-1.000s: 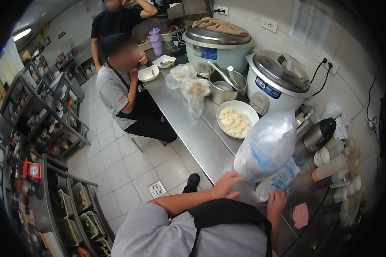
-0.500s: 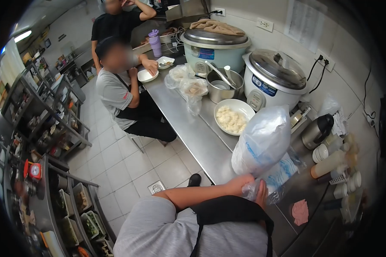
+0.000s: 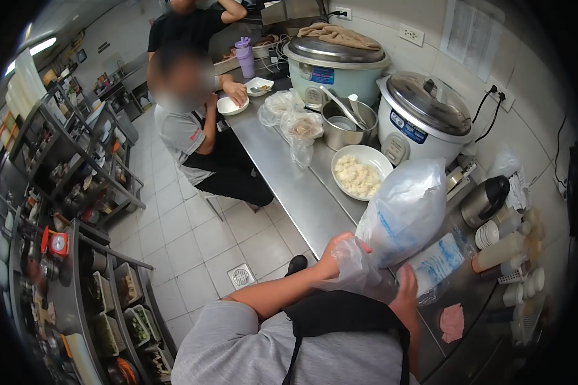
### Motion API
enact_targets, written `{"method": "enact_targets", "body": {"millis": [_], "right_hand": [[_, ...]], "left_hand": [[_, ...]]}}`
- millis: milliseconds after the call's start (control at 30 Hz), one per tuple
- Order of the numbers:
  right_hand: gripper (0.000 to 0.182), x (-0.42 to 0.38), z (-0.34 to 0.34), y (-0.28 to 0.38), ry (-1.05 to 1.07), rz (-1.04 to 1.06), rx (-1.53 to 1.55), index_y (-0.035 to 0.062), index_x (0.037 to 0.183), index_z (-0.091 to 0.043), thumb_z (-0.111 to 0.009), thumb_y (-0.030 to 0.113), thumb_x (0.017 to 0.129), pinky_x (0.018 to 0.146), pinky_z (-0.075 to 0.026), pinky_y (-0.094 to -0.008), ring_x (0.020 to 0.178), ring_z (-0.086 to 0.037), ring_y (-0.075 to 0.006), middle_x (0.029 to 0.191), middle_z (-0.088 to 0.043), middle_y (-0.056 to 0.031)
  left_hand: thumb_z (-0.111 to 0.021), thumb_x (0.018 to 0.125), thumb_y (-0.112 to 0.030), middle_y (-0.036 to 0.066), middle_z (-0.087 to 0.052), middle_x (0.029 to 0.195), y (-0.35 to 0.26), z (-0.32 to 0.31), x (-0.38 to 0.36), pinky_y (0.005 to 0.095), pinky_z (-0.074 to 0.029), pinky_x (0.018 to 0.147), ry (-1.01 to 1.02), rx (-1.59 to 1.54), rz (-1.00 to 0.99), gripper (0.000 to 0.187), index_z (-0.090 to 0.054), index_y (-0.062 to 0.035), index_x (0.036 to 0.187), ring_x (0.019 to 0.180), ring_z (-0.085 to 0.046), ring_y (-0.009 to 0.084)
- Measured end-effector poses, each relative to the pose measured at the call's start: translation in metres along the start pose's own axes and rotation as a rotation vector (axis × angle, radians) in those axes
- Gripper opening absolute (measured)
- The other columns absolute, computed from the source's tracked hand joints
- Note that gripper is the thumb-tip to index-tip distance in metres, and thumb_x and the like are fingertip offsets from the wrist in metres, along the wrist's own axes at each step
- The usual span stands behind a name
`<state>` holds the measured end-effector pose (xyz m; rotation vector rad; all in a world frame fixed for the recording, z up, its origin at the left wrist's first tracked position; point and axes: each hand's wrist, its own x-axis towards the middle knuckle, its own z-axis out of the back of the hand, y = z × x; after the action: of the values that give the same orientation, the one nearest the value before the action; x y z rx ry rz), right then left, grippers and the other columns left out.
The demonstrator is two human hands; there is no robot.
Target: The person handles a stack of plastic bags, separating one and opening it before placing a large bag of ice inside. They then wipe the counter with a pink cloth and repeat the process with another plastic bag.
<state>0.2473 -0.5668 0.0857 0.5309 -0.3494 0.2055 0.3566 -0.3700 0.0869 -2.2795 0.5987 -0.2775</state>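
Note:
My left hand (image 3: 333,258) grips a clear thin plastic bag (image 3: 358,268), which hangs partly spread in front of my chest. Just right of the bag is my right hand (image 3: 404,296), fingers stretched out and slightly blurred; whether it touches the bag's edge is hard to see. Beyond both hands stands a large, full-looking translucent plastic bag (image 3: 404,212) with blue print. Beside my right hand lies a flat pack of blue-and-white plastic bags (image 3: 437,262). A white bowl of cooked rice (image 3: 359,174) sits farther along the steel table.
Two rice cookers (image 3: 424,106) line the wall, with a steel pot (image 3: 347,128) holding utensils before them. Knotted plastic bags (image 3: 295,122) lie on the steel table (image 3: 282,173). A seated co-worker (image 3: 199,138) touches a small white bowl (image 3: 233,106). A pink cloth (image 3: 451,322) lies at right.
My hands have moved apart, and the thin bag, bunched between them before, now spreads from my left hand. The view has shifted slightly.

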Motion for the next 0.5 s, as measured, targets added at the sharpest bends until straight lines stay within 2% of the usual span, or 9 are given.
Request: {"method": "enact_targets", "body": {"millis": [67, 133, 267, 367, 433, 500], "right_hand": [[0.077, -0.002, -0.027, -0.009, 0.017, 0.139, 0.056, 0.0034, 0.123, -0.029, -0.068, 0.029, 0.062, 0.09, -0.03, -0.0441, 0.109, -0.036, -0.0371, 0.121, -0.033, -0.0208], [0.066, 0.001, -0.043, -0.003, -0.016, 0.213, 0.056, 0.003, 0.118, -0.033, -0.067, 0.024, 0.065, 0.086, -0.035, -0.0423, 0.103, -0.042, -0.0345, 0.116, -0.038, -0.019], [0.065, 0.012, -0.042, 0.011, 0.01, 0.158, 0.235, 0.0023, 0.116, -0.037, -0.07, 0.022, 0.062, 0.083, -0.037, -0.0387, 0.099, -0.046, -0.0315, 0.109, -0.044, -0.0169], [0.061, 0.023, -0.038, 0.016, 0.106, 0.045, 0.33, 0.0011, 0.112, -0.04, -0.07, 0.018, 0.062, 0.082, -0.037, -0.0358, 0.098, -0.047, -0.0291, 0.106, -0.047, -0.0162], [0.06, 0.029, -0.034, 0.029, 0.123, -0.064, 0.396, 0.0017, 0.111, -0.042, -0.071, 0.017, 0.06, 0.08, -0.038, -0.0355, 0.097, -0.048, -0.0287, 0.105, -0.048, -0.0161], [0.049, 0.033, -0.043, 0.029, 0.098, -0.074, 0.326, 0.0031, 0.101, -0.047, -0.07, 0.021, 0.06, 0.07, -0.04, -0.0384, 0.083, -0.051, -0.0313, 0.092, -0.052, -0.0146]], "left_hand": [[-0.05, 0.08, -0.006, 0.008, -0.056, 0.08, 0.013, 0.007, 0.003, 0.0244, -0.045, 0.057, -0.026, -0.002, -0.035, 0.011, -0.044, -0.0055, 0.071, 0.065, -0.054, 0.0119], [-0.052, 0.08, -0.008, 0.006, -0.055, 0.075, 0.023, 0.014, 0.004, 0.0243, -0.045, 0.057, 0.005, -0.022, -0.09, 0.009, -0.043, -0.0063, 0.076, 0.065, -0.054, 0.0119], [-0.052, 0.08, -0.007, 0.001, -0.051, 0.069, 0.015, 0.007, 0.002, 0.0223, -0.043, 0.053, -0.092, -0.037, -0.09, 0.011, -0.041, -0.0077, 0.083, 0.061, -0.051, 0.0094], [-0.048, 0.08, -0.005, 0.004, -0.05, 0.075, 0.011, 0.002, -0.001, 0.022, -0.043, 0.057, -0.144, -0.004, -0.067, 0.01, -0.039, -0.0068, 0.085, 0.065, -0.05, 0.0088], [-0.048, 0.08, -0.005, 0.005, -0.05, 0.08, 0.009, -0.005, -0.004, 0.0234, -0.043, 0.062, -0.22, 0.144, -0.066, 0.012, -0.04, -0.006, 0.089, 0.072, -0.05, 0.0102], [-0.049, 0.079, -0.007, 0.007, -0.049, 0.085, 0.012, -0.007, -0.005, 0.025, -0.043, 0.068, -0.243, 0.212, -0.066, 0.017, -0.04, -0.005, 0.093, 0.079, -0.05, 0.0118]]}}
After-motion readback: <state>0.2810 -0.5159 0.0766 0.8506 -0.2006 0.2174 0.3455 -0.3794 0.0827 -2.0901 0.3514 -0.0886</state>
